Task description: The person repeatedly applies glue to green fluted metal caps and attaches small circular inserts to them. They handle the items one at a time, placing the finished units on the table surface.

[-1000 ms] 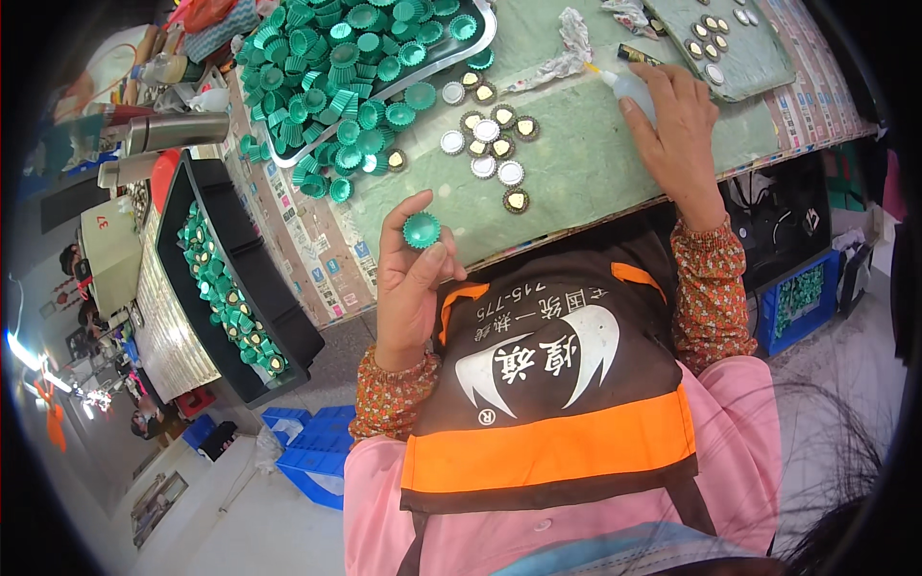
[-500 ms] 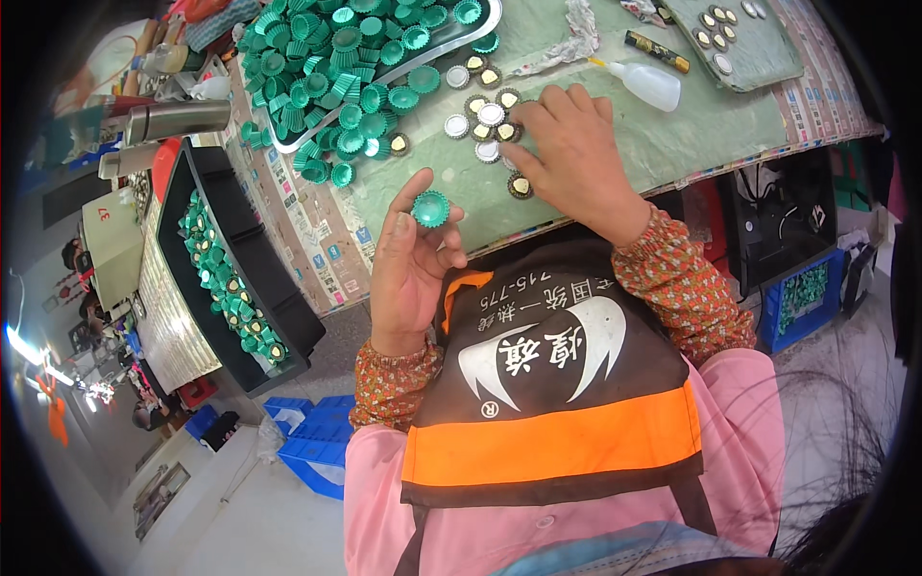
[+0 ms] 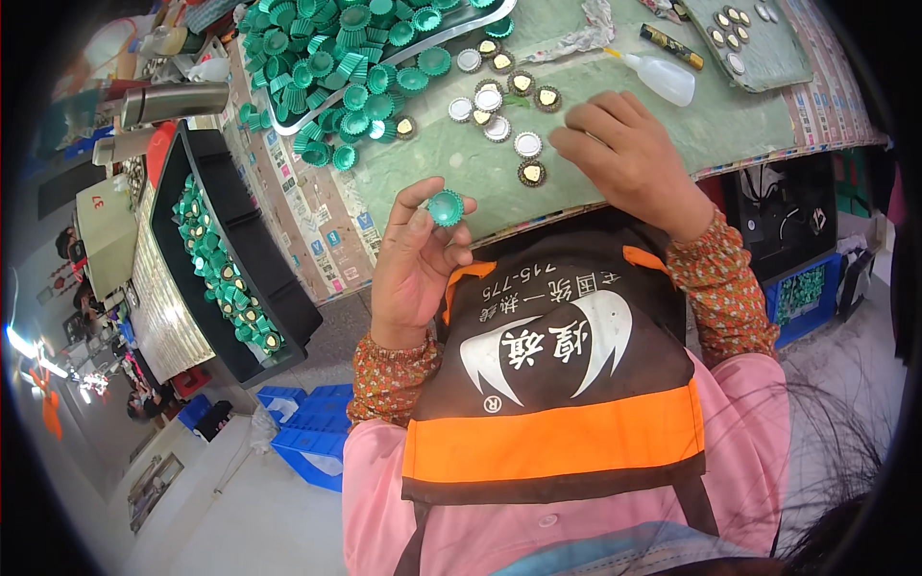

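- Head view: your bench [image 3: 740, 120] spreads across the top, its green surface bordered by printed paper.
- To your left, the black bin [image 3: 279, 312] holds many filled cups [image 3: 226, 274], green with pale centres; judging by those centres, this looks like your finished share.
- On the bench, the silvery tray [image 3: 473, 23] is heaped with loose cups [image 3: 351, 65], some spilled past its rim. Nearly all look bare inside, so plenty seems left for you.
- Your left hand [image 3: 413, 264] is raised by the bench's near edge, palm turned up, its thumb and fingers pinching 1 green cup [image 3: 446, 208].
- Your right hand [image 3: 634, 158] hangs over the bench, back of the hand up and reaching inward, its fingers curled and bunched close. I cannot tell whether they pinch anything.
- The white squeeze bottle [image 3: 665, 81] lies on its side beyond your right hand, apart from it, nozzle pointing left; a dark cylinder [image 3: 670, 46] lies just behind.
- The held green cup faces the camera at your left fingertips. No pale centre shows in it, so I judge this piece unfinished.
- The caps [image 3: 531, 173], some yellow-centred, some white-faced, lie scattered between the tray and your right hand, apparently waiting outside any cup.
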A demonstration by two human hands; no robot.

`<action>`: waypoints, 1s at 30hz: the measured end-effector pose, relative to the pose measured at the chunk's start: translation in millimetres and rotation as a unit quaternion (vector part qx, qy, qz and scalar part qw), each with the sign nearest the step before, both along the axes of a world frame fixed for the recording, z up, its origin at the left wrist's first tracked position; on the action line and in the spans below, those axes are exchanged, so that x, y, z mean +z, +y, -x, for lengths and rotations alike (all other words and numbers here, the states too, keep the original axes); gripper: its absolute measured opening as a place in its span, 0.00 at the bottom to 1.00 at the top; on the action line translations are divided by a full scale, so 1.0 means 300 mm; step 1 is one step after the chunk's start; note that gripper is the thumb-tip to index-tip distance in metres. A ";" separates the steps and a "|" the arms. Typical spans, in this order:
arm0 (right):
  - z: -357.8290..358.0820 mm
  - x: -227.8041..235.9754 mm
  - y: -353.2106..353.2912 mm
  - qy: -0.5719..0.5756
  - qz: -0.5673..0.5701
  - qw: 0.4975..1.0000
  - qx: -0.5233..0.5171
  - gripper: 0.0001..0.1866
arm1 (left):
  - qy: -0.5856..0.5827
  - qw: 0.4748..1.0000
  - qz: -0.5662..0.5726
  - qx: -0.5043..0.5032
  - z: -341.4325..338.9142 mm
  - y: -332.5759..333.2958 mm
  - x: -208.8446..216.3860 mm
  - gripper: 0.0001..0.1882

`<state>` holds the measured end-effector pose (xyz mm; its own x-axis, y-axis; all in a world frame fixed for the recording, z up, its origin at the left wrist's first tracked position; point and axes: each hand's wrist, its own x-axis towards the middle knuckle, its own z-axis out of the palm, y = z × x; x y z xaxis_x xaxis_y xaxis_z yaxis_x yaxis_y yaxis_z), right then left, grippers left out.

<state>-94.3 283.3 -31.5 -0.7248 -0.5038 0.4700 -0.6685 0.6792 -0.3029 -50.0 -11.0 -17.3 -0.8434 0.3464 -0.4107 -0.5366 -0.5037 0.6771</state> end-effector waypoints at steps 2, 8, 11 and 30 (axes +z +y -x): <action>-0.029 -0.009 0.049 -0.018 -0.023 0.999 0.026 0.12 | -0.011 1.000 -0.016 -0.008 0.003 0.007 0.002 0.28; -0.078 -0.026 0.100 -0.072 0.074 0.994 -0.047 0.11 | -0.037 0.998 -0.019 -0.040 0.021 0.037 -0.007 0.32; -0.093 -0.025 0.073 -0.124 0.130 0.976 -0.121 0.11 | -0.035 0.998 -0.019 -0.042 0.024 0.048 -0.004 0.30; -0.123 0.024 -0.046 -0.170 0.150 0.971 -0.074 0.17 | -0.055 0.995 -0.064 -0.062 -0.005 0.072 -0.042 0.32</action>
<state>-57.4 269.7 -24.4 -0.9176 -0.2604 0.3004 -0.3975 0.6067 -0.6884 -48.4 10.7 -29.9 -0.7433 0.4993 -0.4452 -0.6673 -0.5073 0.5453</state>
